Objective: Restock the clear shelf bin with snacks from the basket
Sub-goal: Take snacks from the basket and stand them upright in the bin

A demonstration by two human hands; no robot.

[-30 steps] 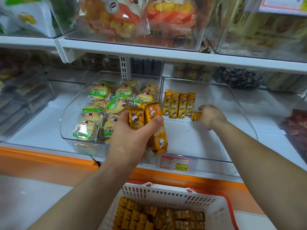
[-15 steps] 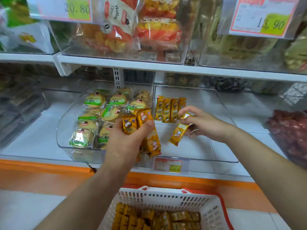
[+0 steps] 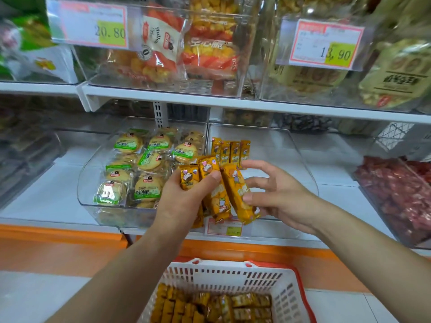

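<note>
My left hand [image 3: 184, 201] grips a bunch of orange snack packets [image 3: 210, 180] in front of the clear shelf bin [image 3: 300, 159]. My right hand [image 3: 277, 194] pinches one packet [image 3: 238, 194] of that bunch between thumb and fingers. A row of several orange packets [image 3: 231, 151] stands at the bin's back left. The white basket [image 3: 228, 276] with a red rim sits below, holding many more orange packets [image 3: 210, 306].
To the left, a neighbouring clear bin holds green-labelled round biscuits [image 3: 144, 169]. A bin of red packets [image 3: 396, 192] sits at the right. The upper shelf [image 3: 210, 101] carries bins of bagged snacks with price tags. An orange ledge [image 3: 58, 231] runs under the shelf.
My right hand came back from the bin's rear row toward the left hand and now pinches a packet from the bunch. The camera tilted upward.
</note>
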